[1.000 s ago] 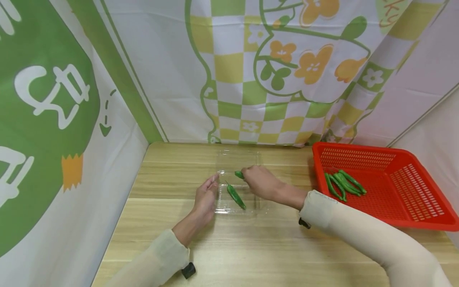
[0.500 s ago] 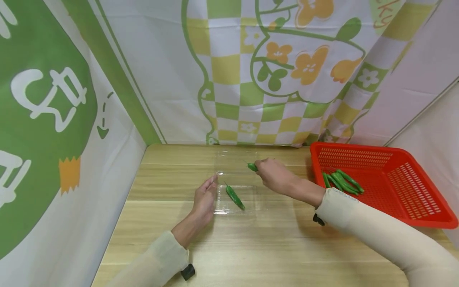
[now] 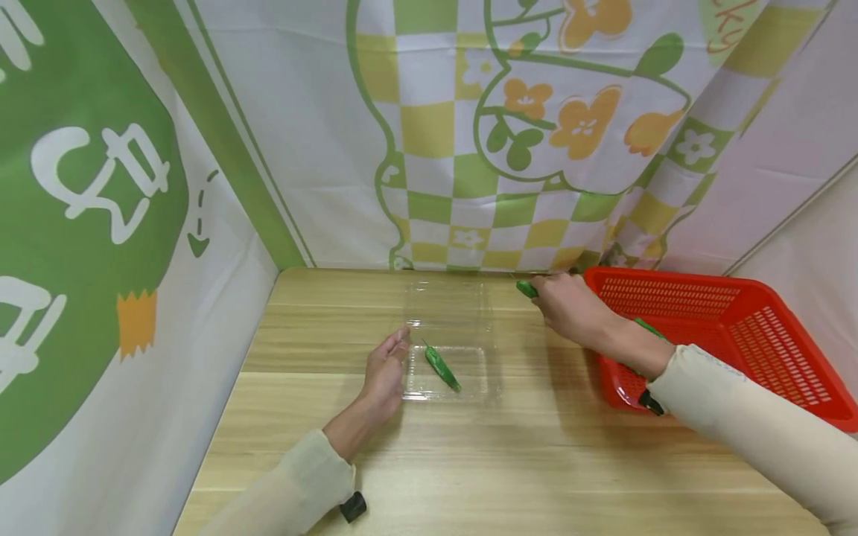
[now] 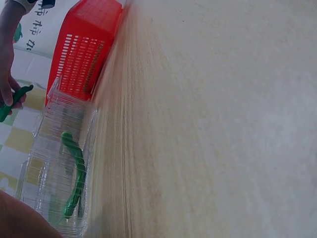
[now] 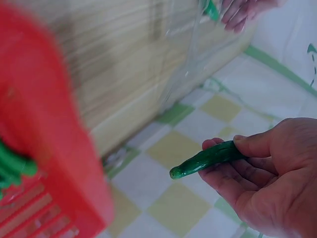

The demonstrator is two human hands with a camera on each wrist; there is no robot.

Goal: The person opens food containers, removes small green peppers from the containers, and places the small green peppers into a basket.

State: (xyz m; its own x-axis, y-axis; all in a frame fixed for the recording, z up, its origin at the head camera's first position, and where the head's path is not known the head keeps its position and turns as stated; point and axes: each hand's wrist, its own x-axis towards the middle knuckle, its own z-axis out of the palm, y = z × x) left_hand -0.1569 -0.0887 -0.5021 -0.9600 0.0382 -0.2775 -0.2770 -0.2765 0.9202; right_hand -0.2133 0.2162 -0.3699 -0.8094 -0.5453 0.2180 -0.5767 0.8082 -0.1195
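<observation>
My right hand [image 3: 570, 307] pinches a green chili pepper [image 5: 203, 161] between thumb and fingers, above the left rim of a red basket. A clear plastic clamshell box [image 3: 473, 376] lies on the table with its lid folded back. Inside its near half rests another green chili pepper [image 3: 442, 368], slanting; the left wrist view shows that pepper curved through the see-through wall. My left hand [image 3: 384, 376] holds the box's left edge near the hinge. Its fingers are partly hidden at the box in the head view.
The red basket [image 3: 724, 285] stands at the right of the wooden table [image 3: 429, 469], with green peppers [image 5: 12, 166] inside, mostly covered by my right forearm in the head view. Printed curtains [image 3: 315, 149] hang behind and at the sides.
My right hand, carrying a pepper, has moved right from above the clear box to the red basket's left rim. The left hand and the pepper in the box stay in place.
</observation>
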